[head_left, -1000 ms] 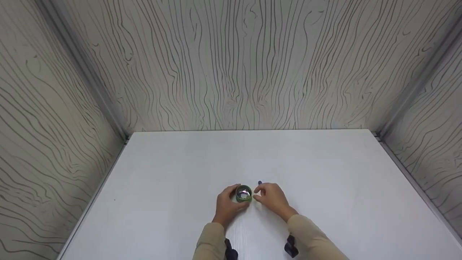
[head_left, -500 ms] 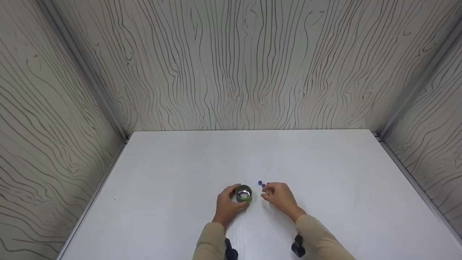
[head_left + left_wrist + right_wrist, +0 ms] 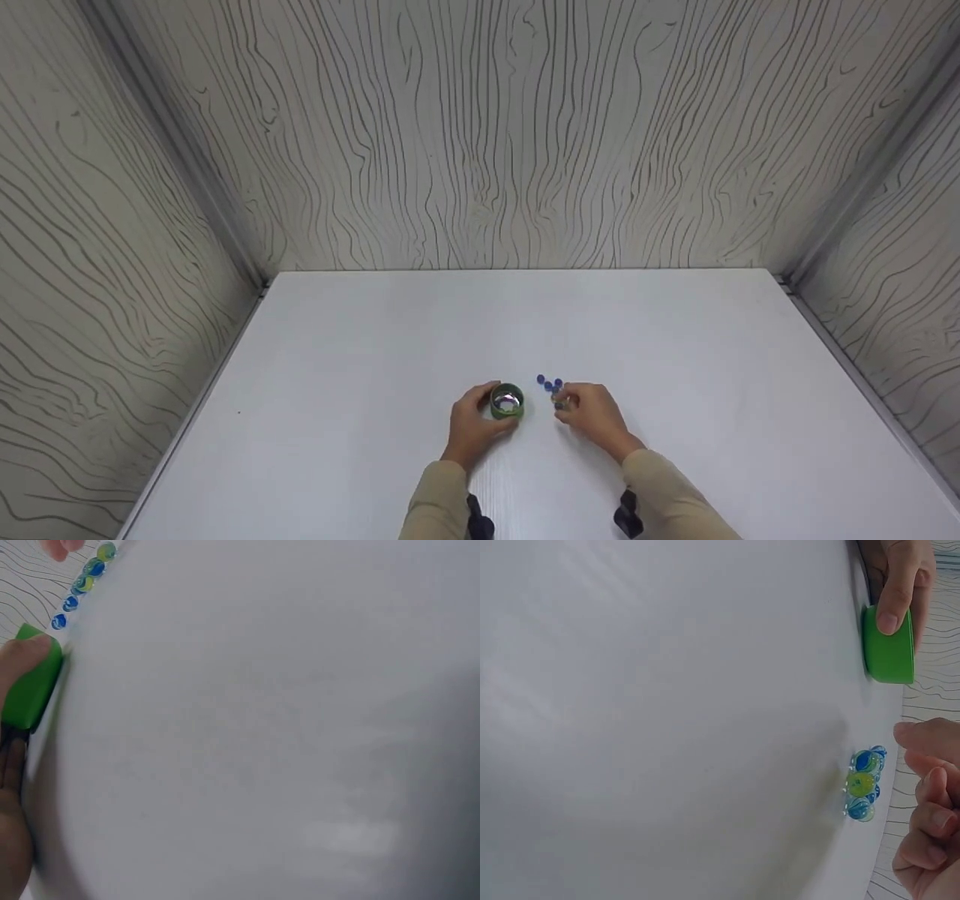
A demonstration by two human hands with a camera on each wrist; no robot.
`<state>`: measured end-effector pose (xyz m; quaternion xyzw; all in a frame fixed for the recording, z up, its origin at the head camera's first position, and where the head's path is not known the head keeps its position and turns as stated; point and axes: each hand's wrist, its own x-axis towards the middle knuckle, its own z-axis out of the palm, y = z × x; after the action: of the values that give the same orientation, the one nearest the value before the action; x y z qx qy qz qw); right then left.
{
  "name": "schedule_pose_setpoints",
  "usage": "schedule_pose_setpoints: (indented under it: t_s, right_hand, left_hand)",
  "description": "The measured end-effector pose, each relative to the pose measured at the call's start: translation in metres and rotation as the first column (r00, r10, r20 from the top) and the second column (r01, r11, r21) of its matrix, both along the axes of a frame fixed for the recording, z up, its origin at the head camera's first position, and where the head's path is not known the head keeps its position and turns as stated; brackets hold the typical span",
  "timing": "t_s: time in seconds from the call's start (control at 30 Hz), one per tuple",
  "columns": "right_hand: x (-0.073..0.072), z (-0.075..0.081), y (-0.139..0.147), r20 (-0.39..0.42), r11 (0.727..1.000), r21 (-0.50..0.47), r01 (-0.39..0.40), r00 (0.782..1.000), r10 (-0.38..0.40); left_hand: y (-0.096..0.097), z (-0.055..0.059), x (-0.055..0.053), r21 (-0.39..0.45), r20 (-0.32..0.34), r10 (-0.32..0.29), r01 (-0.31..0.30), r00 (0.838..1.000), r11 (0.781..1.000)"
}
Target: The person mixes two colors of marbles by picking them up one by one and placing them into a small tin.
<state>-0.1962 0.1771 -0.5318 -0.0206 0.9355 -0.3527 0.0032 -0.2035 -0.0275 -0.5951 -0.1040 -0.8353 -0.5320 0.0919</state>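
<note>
My left hand (image 3: 472, 427) grips a small round green cup (image 3: 507, 411) that stands upright on the white table, its inside shiny. In the left wrist view, the thumb presses on the green cup (image 3: 37, 686). To the right of the cup lie several glass marbles (image 3: 549, 385), blue and yellow-green. My right hand (image 3: 596, 416) hovers just beside and over the marbles, thumb and forefinger parted. In the right wrist view, the fingers of the right hand (image 3: 934, 802) are bent and appear apart from the marbles (image 3: 862, 784); nothing shows held between them.
The white table (image 3: 375, 337) reaches back to a panel wall (image 3: 480, 135) with a dark wood-grain pattern. Similar side walls stand at left and right. Black wrist mounts (image 3: 628, 514) sit under the beige sleeves (image 3: 675, 495).
The right hand has drawn away from the cup to the right, and more marbles have come into sight beside its fingers. The left hand and cup have stayed in place.
</note>
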Motion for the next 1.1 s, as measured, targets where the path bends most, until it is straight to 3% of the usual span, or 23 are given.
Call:
schedule_pose_setpoints:
  t_s: [0.23, 0.53, 0.9, 1.1]
  right_hand:
    - [0.003, -0.006, 0.007, 0.02, 0.999, 0.02, 0.026, 0.999, -0.026]
    - [0.004, -0.008, 0.013, 0.06, 0.998, 0.025, 0.051, 0.997, -0.053]
    - [0.002, -0.01, 0.012, 0.049, 0.998, 0.04, 0.046, 0.998, -0.048]
    - [0.002, -0.011, 0.013, 0.048, 0.998, 0.043, 0.045, 0.998, -0.047]
  left_hand:
    - [0.0, 0.0, -0.001, 0.046, 0.038, -0.01, 0.008, 0.999, 0.999]
    - [0.0, 0.002, 0.0, 0.013, 0.068, 0.007, -0.008, 0.998, 1.0]
    - [0.0, 0.001, 0.0, 0.055, 0.063, -0.004, 0.0, 0.998, 0.999]
    - [0.0, 0.001, 0.0, 0.03, 0.061, 0.008, -0.01, 0.998, 0.999]
